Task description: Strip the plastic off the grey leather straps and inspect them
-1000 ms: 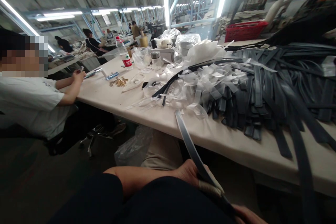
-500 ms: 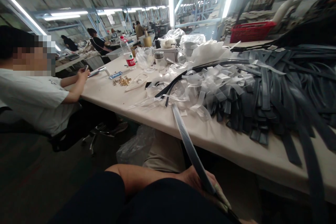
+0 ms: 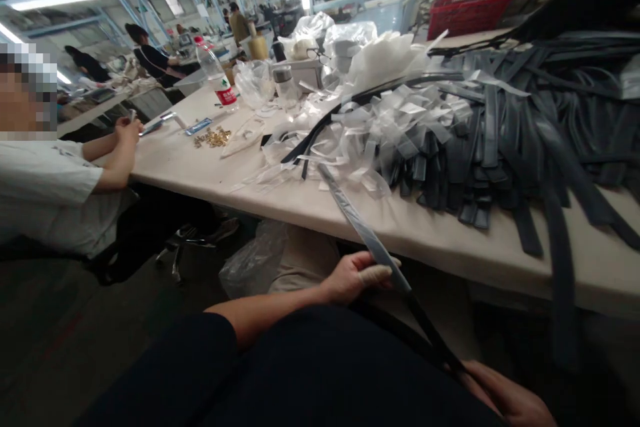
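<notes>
A long dark strap [image 3: 424, 317] slants from the table edge down across my lap. Its upper part is covered by pale, shiny film [image 3: 345, 205], and the lower part is bare and black. My left hand [image 3: 356, 277] is closed around the strap about midway, near the lower end of the film, with a light covering on the thumb. Farther down, my right hand [image 3: 505, 395] is closed at the strap's lower end, its fingers partly hidden. The strap's top end lies on the table [image 3: 280, 203] beside a heap of clear film strips [image 3: 415, 113].
A big pile of dark straps [image 3: 500, 140] covers the table's right side, some hanging over the edge. Small gold-coloured metal pieces [image 3: 214, 138], a bottle [image 3: 219, 77] and a jar [image 3: 285, 88] stand farther left. A co-worker [image 3: 45, 187] sits at left; a red basket [image 3: 470, 10] is behind.
My left hand has come up and into clear view on the strap. More bare black strap shows below the film, and my right hand now appears at lower right. The view has tilted down.
</notes>
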Demonstrator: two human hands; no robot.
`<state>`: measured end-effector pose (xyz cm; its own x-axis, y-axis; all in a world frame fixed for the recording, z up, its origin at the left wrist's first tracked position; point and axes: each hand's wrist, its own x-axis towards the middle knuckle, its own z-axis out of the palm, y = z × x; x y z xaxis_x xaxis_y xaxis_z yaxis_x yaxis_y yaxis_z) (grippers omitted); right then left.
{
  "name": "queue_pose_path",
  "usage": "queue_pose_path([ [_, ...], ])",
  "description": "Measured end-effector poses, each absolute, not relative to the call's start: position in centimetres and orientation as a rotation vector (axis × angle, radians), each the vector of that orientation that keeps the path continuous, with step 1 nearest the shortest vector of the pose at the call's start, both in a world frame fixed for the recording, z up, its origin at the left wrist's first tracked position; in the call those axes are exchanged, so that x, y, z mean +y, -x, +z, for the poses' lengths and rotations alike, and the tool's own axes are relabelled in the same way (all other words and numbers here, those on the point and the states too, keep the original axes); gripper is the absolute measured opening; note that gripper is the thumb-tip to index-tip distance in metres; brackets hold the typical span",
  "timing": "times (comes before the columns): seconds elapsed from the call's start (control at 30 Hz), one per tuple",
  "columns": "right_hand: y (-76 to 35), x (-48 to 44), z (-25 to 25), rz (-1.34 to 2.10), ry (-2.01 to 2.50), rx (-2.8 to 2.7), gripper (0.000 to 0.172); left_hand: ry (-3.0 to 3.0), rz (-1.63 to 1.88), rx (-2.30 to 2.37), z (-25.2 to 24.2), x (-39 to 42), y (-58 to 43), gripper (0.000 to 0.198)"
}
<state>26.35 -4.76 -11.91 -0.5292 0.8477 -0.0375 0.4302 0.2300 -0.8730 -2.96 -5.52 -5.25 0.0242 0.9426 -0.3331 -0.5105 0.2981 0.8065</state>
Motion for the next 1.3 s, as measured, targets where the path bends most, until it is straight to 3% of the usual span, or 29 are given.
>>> queue_pose_path([
  [0.2, -26.9, -5.4, -8.6, 1.436, 1.272, -2.237, 0.041, -0.459, 1.357, 1.089, -5.3, -4.5, 3.6, 0.042],
  [0.37, -22.5, -3.5, -6.8, 1.448, 1.128, -2.089, 0.063, -0.589, 1.177, 1.119, -5.5, -5.3, 2.2, 0.039],
  [0.5, -17.4, -2.1, -5.7, 1.456, 1.116, -2.102, 0.054, -0.651, 1.012, 1.038, -5.7, -5.8, 1.5, 0.046],
  [0.7, -19.0, -2.2, -8.7, 1.653, 1.175, -2.131, 0.049, -0.437, 1.392, 1.145, -5.9, -4.2, 4.2, 0.057],
  [0.83, -21.8, -2.8, -11.1, 1.577, 1.193, -2.213, 0.050, -0.239, 1.523, 1.119, -6.3, -3.6, 5.5, 0.058],
  [1.1, -16.7, -1.8, -6.9, 1.584, 1.078, -2.195, 0.047, -0.509, 1.394, 1.051, -5.5, -4.4, 3.9, 0.052],
  [1.3, -15.8, -1.9, -8.1, 1.476, 1.092, -2.128, 0.046, -0.557, 1.465, 1.107, -4.5, -5.1, 4.6, 0.049],
])
